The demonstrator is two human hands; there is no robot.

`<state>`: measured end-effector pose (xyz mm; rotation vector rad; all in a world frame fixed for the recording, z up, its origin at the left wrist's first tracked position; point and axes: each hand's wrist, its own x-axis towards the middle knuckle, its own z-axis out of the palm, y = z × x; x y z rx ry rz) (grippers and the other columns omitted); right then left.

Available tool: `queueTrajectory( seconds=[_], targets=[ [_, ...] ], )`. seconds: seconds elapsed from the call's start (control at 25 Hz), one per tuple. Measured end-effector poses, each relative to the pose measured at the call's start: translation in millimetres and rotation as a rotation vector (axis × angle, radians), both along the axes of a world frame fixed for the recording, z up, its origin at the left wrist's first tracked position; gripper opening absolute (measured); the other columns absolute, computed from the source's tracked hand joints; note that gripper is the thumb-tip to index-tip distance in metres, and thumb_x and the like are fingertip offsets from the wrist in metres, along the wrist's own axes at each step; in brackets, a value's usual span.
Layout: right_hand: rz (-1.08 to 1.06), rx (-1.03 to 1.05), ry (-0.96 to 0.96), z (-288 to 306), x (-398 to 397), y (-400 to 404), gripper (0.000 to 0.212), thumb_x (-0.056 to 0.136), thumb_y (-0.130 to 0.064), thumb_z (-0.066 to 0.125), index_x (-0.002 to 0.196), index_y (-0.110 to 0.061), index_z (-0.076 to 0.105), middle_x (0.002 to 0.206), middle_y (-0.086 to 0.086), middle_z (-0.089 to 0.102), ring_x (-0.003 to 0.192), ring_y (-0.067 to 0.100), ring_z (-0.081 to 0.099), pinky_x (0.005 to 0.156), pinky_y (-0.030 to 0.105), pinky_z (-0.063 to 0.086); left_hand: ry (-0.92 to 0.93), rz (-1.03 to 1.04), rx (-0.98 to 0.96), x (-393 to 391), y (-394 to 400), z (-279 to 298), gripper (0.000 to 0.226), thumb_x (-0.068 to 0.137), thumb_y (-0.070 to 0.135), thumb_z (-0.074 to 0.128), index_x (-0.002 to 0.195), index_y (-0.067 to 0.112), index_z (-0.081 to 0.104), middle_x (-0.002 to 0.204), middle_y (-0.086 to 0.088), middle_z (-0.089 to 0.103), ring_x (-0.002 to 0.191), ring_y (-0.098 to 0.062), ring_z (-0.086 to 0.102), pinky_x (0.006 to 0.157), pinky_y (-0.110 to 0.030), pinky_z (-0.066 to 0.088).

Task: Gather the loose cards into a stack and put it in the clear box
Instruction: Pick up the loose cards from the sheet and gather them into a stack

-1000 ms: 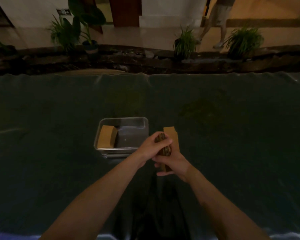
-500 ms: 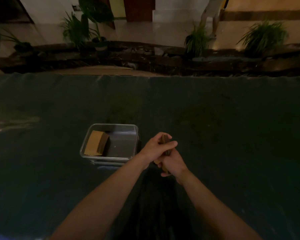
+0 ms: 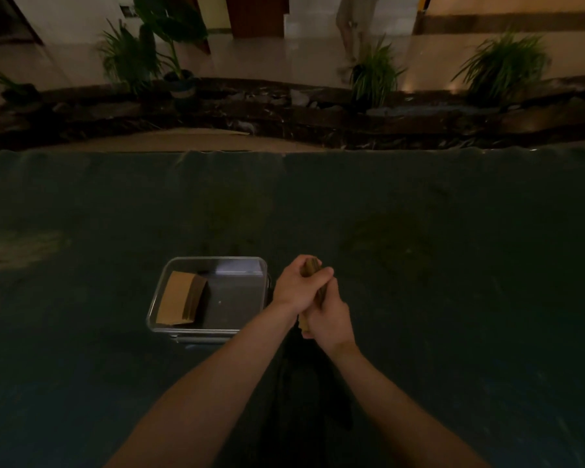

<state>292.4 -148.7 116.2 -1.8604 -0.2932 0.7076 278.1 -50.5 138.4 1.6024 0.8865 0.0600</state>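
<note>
A stack of tan cards (image 3: 311, 266) stands on edge between both palms, just right of the clear box (image 3: 213, 260). My left hand (image 3: 296, 285) wraps its upper part and my right hand (image 3: 330, 319) grips its lower part, so only the top and bottom ends show. Inside the clear box another tan card stack (image 3: 179, 298) leans against the left wall. The box sits on a dark green cloth-covered table (image 3: 453, 265).
Beyond the table's far edge runs a dark stone ledge with potted plants (image 3: 372, 76). A person's legs (image 3: 352, 25) show on the tiled floor behind it. A pale smear marks the cloth at the far left (image 3: 17, 248).
The single card that stuck up behind the stack a second ago has been pressed in. My hands now close tighter around the cards, and my view has shifted slightly.
</note>
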Motion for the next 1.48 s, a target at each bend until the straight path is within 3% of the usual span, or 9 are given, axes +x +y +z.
queueTrajectory(
  seconds=[0.16, 0.36, 0.48, 0.6, 0.68, 0.8, 1.04, 1.24, 1.48],
  targets=[
    [0.012, -0.054, -0.057, -6.8, 3.1, 1.0, 0.031, 0.097, -0.026, 0.055, 0.125, -0.028, 0.041, 0.093, 0.001, 0.067, 0.063, 0.014, 0.071, 0.044, 0.032, 0.059, 0.029, -0.006, -0.006, 3.4, -3.6, -2.2, 0.025, 0.085, 0.047, 0.067, 0.105, 0.034, 0.061, 0.106, 0.006, 0.066, 0.105, -0.016, 0.062, 0.101, -0.045, 0.049],
    [-0.011, 0.027, 0.185, -9.7, 18.3, 0.6, 0.019, 0.098, -0.032, 0.052, 0.115, -0.039, 0.046, 0.101, -0.004, 0.065, 0.076, 0.015, 0.07, 0.044, 0.026, 0.057, 0.033, 0.009, -0.297, -9.7, 3.5, -14.4, 0.066, 0.085, 0.056, 0.065, 0.142, 0.037, 0.04, 0.128, 0.009, 0.048, 0.122, -0.019, 0.048, 0.11, -0.051, 0.04],
    [-0.003, 0.056, 0.317, -11.3, 33.2, 0.5, 0.027, 0.096, -0.034, 0.054, 0.122, -0.037, 0.047, 0.115, 0.0, 0.061, 0.095, 0.016, 0.063, 0.047, 0.02, 0.054, 0.057, 0.059, -0.536, -22.3, 9.8, -28.9, 0.042, 0.094, 0.043, 0.059, 0.132, 0.024, 0.055, 0.133, -0.005, 0.059, 0.118, -0.024, 0.058, 0.106, -0.051, 0.046],
    [-0.006, 0.098, 0.449, -14.0, 44.4, 2.5, 0.025, 0.095, -0.034, 0.056, 0.119, -0.038, 0.049, 0.12, 0.004, 0.058, 0.104, 0.024, 0.06, 0.056, 0.034, 0.058, 0.049, 0.041, -0.569, -23.4, 17.7, -35.2, 0.026, 0.097, 0.029, 0.059, 0.121, 0.02, 0.065, 0.114, -0.009, 0.07, 0.11, -0.025, 0.066, 0.094, -0.045, 0.056],
    [0.018, 0.119, 0.514, -13.9, 52.4, 4.2, 0.021, 0.096, -0.034, 0.057, 0.115, -0.04, 0.05, 0.12, 0.005, 0.058, 0.105, 0.026, 0.06, 0.061, 0.039, 0.061, 0.042, 0.046, -0.529, -18.3, 24.2, -36.5, 0.022, 0.096, 0.024, 0.06, 0.116, 0.016, 0.067, 0.101, -0.008, 0.071, 0.104, -0.027, 0.067, 0.091, -0.043, 0.057],
    [0.06, -0.028, 0.42, -16.1, 64.2, 11.6, 0.035, 0.095, -0.039, 0.058, 0.126, -0.03, 0.047, 0.123, 0.004, 0.055, 0.103, 0.024, 0.06, 0.063, 0.041, 0.063, 0.047, 0.072, -0.416, -7.2, 32.0, -39.8, 0.018, 0.097, 0.025, 0.06, 0.112, 0.017, 0.065, 0.109, -0.007, 0.071, 0.103, -0.023, 0.069, 0.08, -0.034, 0.059],
    [0.045, -0.359, 0.068, -54.4, 61.8, 6.3, 0.029, 0.096, -0.03, 0.056, 0.122, -0.019, 0.063, 0.116, 0.007, 0.068, 0.102, 0.024, 0.065, 0.088, 0.045, 0.056, 0.251, 0.027, -0.127, -3.7, 28.4, -81.9, 0.015, 0.098, 0.023, 0.054, 0.109, 0.021, 0.066, 0.121, -0.012, 0.067, 0.108, -0.029, 0.065, 0.096, -0.044, 0.054],
    [-0.035, -0.487, 0.057, -76.7, 54.4, 9.5, 0.025, 0.095, -0.026, 0.057, 0.113, -0.015, 0.07, 0.103, 0.009, 0.073, 0.087, 0.024, 0.069, 0.079, 0.042, 0.059, 0.391, -0.082, 0.165, 1.6, 22.8, -107.9, 0.032, 0.098, 0.026, 0.053, 0.127, 0.02, 0.065, 0.127, -0.006, 0.068, 0.112, -0.023, 0.064, 0.079, -0.025, 0.044],
    [-0.069, -0.572, 0.015, -89.4, 51.2, 17.3, 0.031, 0.096, -0.026, 0.051, 0.124, -0.021, 0.063, 0.117, 0.008, 0.068, 0.103, 0.028, 0.064, 0.071, 0.03, 0.044, 0.466, -0.092, 0.228, 8.1, 20.2, -122.6, 0.024, 0.099, 0.022, 0.049, 0.105, 0.01, 0.068, 0.11, -0.014, 0.071, 0.101, -0.029, 0.066, 0.087, -0.038, 0.052]
  ],
)
